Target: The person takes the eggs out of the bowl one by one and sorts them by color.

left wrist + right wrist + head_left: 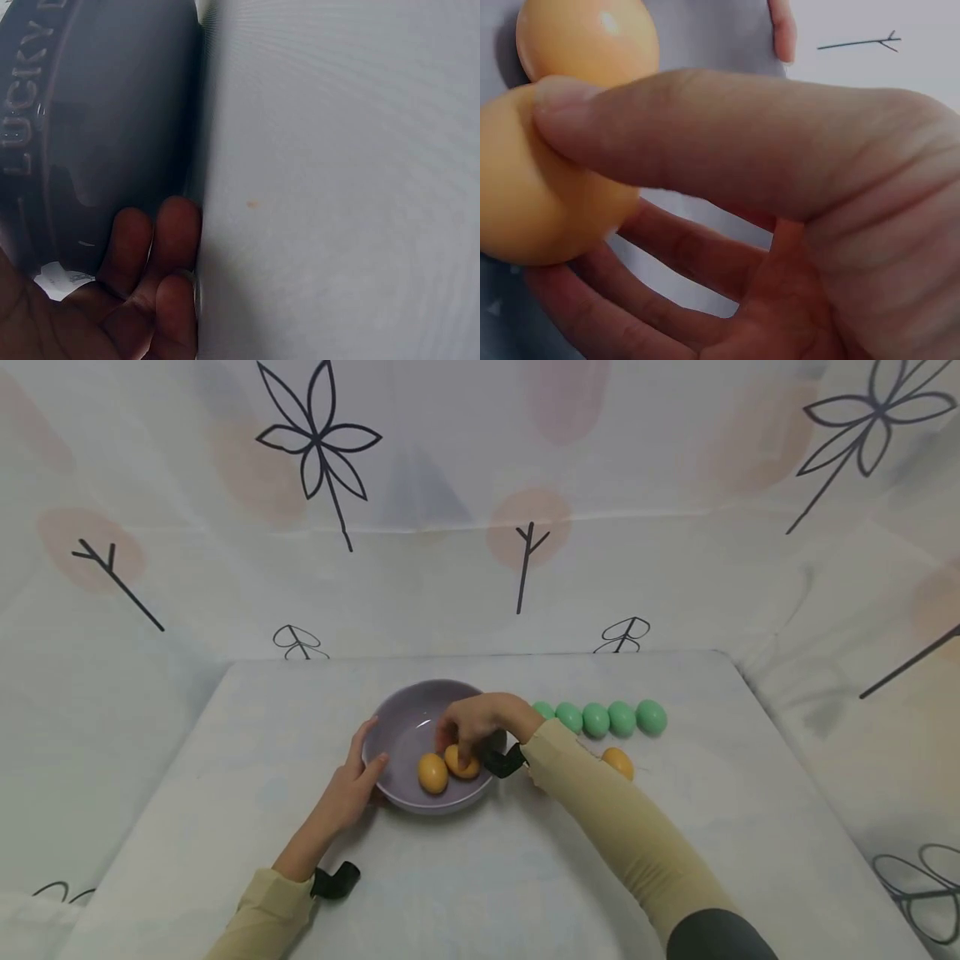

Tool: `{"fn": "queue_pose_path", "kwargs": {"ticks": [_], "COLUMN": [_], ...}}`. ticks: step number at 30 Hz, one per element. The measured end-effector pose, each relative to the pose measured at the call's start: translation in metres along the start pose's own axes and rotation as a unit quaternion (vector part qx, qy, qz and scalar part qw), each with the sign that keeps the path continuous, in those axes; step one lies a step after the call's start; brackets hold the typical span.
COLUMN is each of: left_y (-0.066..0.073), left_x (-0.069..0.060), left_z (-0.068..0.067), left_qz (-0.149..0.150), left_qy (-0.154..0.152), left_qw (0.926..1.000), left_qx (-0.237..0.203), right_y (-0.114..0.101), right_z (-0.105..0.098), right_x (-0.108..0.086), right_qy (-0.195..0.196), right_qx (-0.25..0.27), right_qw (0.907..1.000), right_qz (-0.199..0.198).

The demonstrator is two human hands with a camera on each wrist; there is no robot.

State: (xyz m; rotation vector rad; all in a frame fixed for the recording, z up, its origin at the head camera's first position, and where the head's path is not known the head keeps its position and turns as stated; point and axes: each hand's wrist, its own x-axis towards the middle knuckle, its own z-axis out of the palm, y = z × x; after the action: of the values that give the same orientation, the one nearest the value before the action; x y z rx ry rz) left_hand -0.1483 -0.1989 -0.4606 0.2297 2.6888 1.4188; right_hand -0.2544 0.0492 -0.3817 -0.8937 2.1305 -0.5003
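Note:
A mauve bowl [401, 727] stands on the table, raised letters reading "LUCKY" on its side in the left wrist view. My left hand [352, 781] grips its left side, thumb at the rim and curled fingers [178, 232] against the outer wall. Inside the bowl my right hand [474, 722] pinches an orange-yellow egg [555, 202] between thumb and fingers. Another orange-yellow egg [432, 773] lies right beside it, on the bowl's floor.
Several green eggs [596, 720] form a row right of the bowl, partly behind my right wrist. One more orange-yellow egg [617, 763] sits beside my right sleeve. A white cloth [525, 877] covers the table; patterned fabric [450, 568] hangs behind.

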Motion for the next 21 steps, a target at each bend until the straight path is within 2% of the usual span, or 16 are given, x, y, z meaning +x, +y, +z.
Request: {"fn": "queue_pose_path", "kwargs": {"ticks": [7, 14, 21], "left_y": [0.001, 0.002, 0.002], "left_x": [0.000, -0.001, -0.003], "left_z": [0.000, 0.002, 0.002], "left_qz": [-0.001, 0.000, 0.003], "left_qy": [0.001, 0.004, 0.011], "left_qw": [1.0000, 1.0000, 0.9999], "left_qx": [0.007, 0.007, 0.009], "right_y": [-0.003, 0.001, 0.001], "right_z": [-0.001, -0.001, 0.000], "right_x": [-0.002, -0.008, -0.017], "right_qy": [0.000, 0.027, 0.063], "right_qx": [-0.009, -0.017, 0.014], "right_qw": [0.9999, 0.9995, 0.9977], "right_qz": [0.012, 0.004, -0.021]}}
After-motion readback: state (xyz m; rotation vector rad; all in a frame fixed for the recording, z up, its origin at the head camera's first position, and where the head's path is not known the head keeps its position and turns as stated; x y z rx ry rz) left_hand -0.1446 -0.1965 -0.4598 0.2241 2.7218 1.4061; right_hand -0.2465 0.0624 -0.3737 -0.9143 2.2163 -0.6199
